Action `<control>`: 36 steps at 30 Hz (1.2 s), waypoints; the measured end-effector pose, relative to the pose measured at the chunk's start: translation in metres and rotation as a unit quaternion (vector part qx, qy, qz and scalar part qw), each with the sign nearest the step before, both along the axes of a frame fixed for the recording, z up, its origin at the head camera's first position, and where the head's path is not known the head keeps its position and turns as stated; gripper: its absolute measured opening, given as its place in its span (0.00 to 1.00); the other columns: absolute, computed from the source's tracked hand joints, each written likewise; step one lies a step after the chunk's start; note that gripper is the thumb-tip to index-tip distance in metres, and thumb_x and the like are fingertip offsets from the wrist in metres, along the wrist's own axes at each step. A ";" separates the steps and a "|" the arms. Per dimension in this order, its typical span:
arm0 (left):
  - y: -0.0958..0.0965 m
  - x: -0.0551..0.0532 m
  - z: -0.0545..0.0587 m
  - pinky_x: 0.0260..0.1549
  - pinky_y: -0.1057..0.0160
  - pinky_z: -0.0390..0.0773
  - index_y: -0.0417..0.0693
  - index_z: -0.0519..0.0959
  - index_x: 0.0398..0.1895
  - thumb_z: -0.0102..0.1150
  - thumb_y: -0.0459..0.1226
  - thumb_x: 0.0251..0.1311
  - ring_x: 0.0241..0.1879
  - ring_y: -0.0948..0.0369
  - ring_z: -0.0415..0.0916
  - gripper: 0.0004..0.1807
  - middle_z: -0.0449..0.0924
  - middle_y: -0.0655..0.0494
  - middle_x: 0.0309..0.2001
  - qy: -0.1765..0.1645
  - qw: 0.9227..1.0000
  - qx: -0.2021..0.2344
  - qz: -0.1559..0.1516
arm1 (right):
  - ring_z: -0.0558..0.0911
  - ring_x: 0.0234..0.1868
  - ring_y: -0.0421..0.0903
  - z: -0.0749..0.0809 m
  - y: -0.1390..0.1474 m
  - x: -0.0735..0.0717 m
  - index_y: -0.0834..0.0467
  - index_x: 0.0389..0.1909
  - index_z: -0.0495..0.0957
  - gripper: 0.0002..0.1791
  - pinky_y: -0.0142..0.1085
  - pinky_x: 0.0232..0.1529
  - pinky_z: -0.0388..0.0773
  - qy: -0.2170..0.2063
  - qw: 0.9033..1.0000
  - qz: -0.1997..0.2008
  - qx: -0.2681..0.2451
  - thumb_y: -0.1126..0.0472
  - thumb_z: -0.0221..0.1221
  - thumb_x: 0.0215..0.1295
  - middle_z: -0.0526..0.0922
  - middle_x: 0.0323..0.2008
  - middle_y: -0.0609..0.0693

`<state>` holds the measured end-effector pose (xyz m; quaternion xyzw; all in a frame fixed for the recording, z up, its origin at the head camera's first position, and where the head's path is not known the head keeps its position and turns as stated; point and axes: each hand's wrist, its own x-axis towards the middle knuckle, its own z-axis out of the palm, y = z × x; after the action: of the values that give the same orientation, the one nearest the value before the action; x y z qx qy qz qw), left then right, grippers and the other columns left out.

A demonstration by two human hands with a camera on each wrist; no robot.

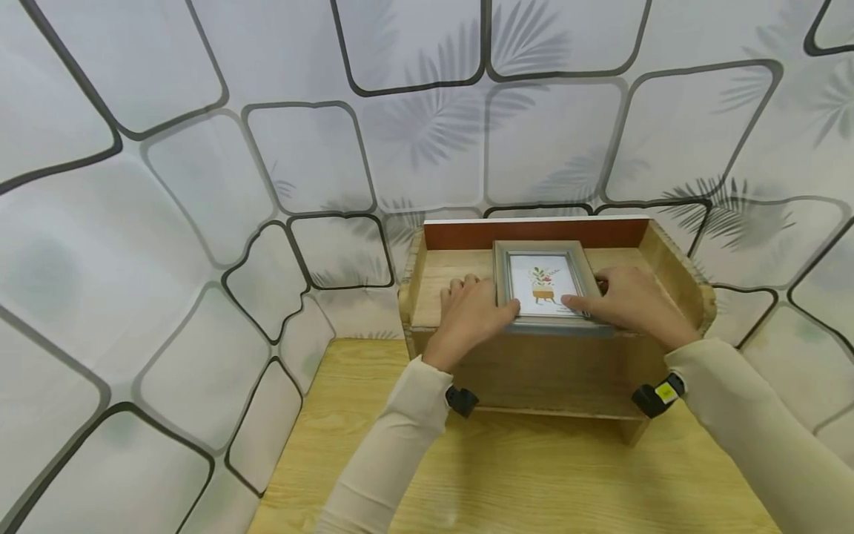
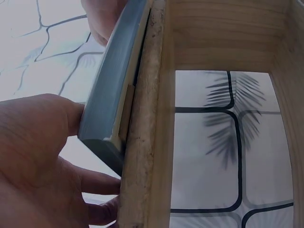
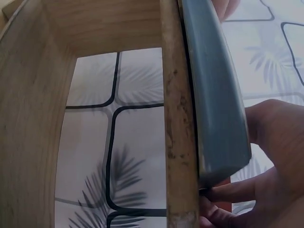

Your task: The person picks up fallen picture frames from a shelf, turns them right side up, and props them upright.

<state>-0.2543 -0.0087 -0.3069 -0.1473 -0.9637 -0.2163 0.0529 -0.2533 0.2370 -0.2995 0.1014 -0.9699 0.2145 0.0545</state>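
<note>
A picture frame [image 1: 543, 285] with a grey-blue border and a print of a potted plant lies face up on the top board of a small wooden shelf [image 1: 547, 371]. Its near edge [image 2: 111, 80] sits along the board's front edge. At the frame's left side, my left hand [image 1: 470, 315] holds it, thumb on the near left corner and the other fingers beside it by the board. On the opposite side my right hand [image 1: 634, 304] grips the frame, thumb over the face and fingers curled at its side. Those fingertips [image 3: 228, 192] reach down beside the frame's corner.
The shelf has raised side panels [image 1: 680, 274] and a reddish-brown back strip [image 1: 534, 234]. It stands on a light wood-grain table [image 1: 520, 482]. A wall covering with dark rounded outlines and leaf prints [image 1: 427, 148] rises behind and on the left.
</note>
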 end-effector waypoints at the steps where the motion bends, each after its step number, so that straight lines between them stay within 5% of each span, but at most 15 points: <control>1: 0.000 -0.001 0.000 0.44 0.55 0.61 0.48 0.77 0.27 0.56 0.55 0.66 0.40 0.52 0.64 0.21 0.73 0.50 0.41 -0.001 1.000 -0.001 -0.001 | 0.70 0.24 0.46 -0.001 0.000 -0.001 0.61 0.24 0.73 0.29 0.39 0.25 0.66 0.007 1.000 0.001 -0.002 0.38 0.64 0.63 0.73 0.20 0.49; 12: 0.002 0.001 -0.001 0.41 0.57 0.57 0.49 0.73 0.23 0.57 0.50 0.66 0.38 0.52 0.63 0.18 0.70 0.52 0.36 0.006 1.000 0.009 -0.009 | 0.74 0.27 0.51 -0.005 -0.003 0.000 0.67 0.31 0.78 0.29 0.41 0.27 0.70 0.030 0.999 -0.009 -0.022 0.42 0.67 0.61 0.80 0.26 0.57; 20: 0.004 0.003 0.008 0.39 0.58 0.62 0.48 0.71 0.22 0.58 0.48 0.66 0.35 0.53 0.66 0.18 0.71 0.52 0.35 0.029 0.999 0.021 -0.012 | 0.79 0.33 0.52 0.006 -0.005 0.008 0.66 0.40 0.82 0.25 0.42 0.31 0.76 0.053 0.996 0.004 -0.076 0.45 0.69 0.62 0.86 0.36 0.61; 28: 0.008 0.001 0.017 0.36 0.57 0.73 0.46 0.67 0.18 0.61 0.42 0.65 0.34 0.54 0.71 0.20 0.73 0.49 0.33 0.079 0.995 0.056 -0.022 | 0.78 0.49 0.72 0.022 -0.010 0.008 0.77 0.62 0.70 0.48 0.63 0.45 0.75 0.069 0.993 -0.077 -0.055 0.37 0.66 0.61 0.77 0.54 0.76; 33: 0.013 0.000 0.022 0.45 0.55 0.78 0.38 0.77 0.34 0.64 0.40 0.66 0.46 0.52 0.75 0.13 0.77 0.43 0.44 0.091 0.992 0.089 -0.016 | 0.78 0.49 0.70 0.027 -0.014 0.007 0.76 0.56 0.74 0.41 0.62 0.47 0.73 0.134 0.982 -0.100 -0.093 0.44 0.70 0.60 0.80 0.50 0.73; 36: 0.017 -0.001 0.023 0.53 0.53 0.77 0.35 0.77 0.48 0.66 0.41 0.64 0.55 0.50 0.74 0.18 0.77 0.40 0.52 0.097 0.990 0.099 -0.007 | 0.79 0.48 0.68 0.029 -0.016 0.005 0.76 0.55 0.75 0.38 0.60 0.47 0.72 0.160 0.975 -0.107 -0.107 0.47 0.71 0.59 0.80 0.49 0.73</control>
<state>-0.2550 0.0082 -0.2838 -0.1681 -0.9270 -0.2954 0.1585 -0.2484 0.2214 -0.2700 0.0237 -0.9252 0.2914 0.2419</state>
